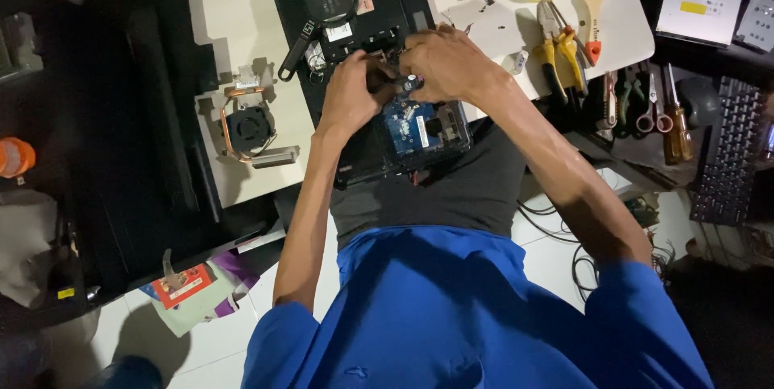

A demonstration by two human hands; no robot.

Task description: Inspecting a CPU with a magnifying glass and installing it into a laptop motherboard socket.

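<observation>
White table (242, 2): both hands work the opened laptop (363, 127) beside cooling fan (248, 127).

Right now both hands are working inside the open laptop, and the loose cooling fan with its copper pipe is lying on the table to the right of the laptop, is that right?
Not quite. The head view shows the fan on the table to the left of the laptop, not the right. The rest holds: the left hand and right hand are both inside it.
</observation>
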